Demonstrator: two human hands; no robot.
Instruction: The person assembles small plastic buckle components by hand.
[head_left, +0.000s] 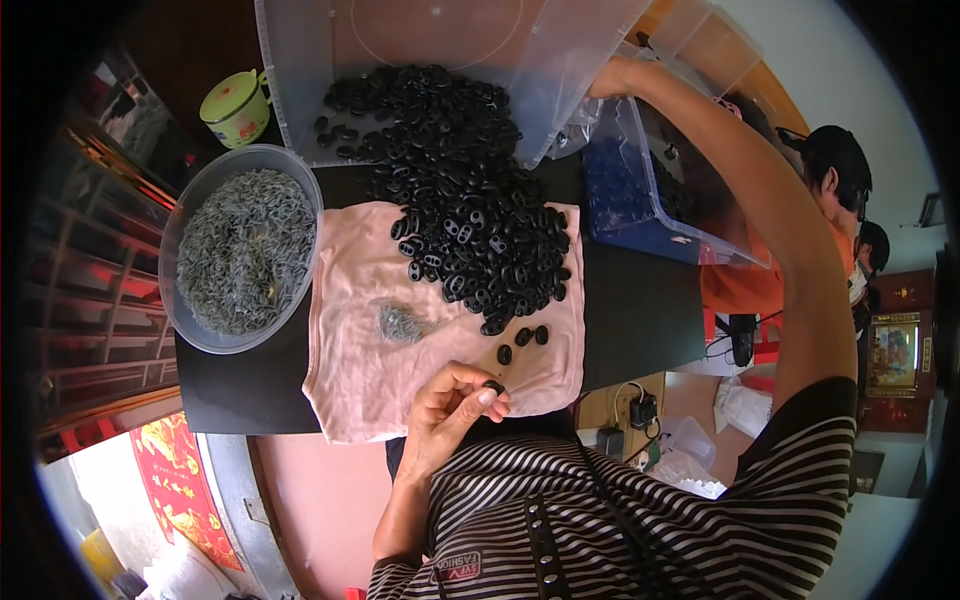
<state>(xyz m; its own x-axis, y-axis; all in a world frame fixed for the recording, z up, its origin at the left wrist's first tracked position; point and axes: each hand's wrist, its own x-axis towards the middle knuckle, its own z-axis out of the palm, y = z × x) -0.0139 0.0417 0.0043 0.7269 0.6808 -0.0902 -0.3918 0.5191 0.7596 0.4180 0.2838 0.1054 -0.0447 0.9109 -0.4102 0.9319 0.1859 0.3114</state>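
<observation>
Dark tabletop [640,310] under a pink cloth [360,340]: black oval beads [470,200] spill from a tipped clear plastic bin [300,70] gripped at its rim by the right hand [612,78]. Left hand [455,400] pinches a single black bead [494,386]. Beside them, a round clear bowl [180,215] holds grey metal pieces [245,250].

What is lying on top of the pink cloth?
On the pink cloth lie the near part of a heap of black oval pieces, a few loose ones, and a small grey clump. Anything beneath the heap is hidden.
</observation>
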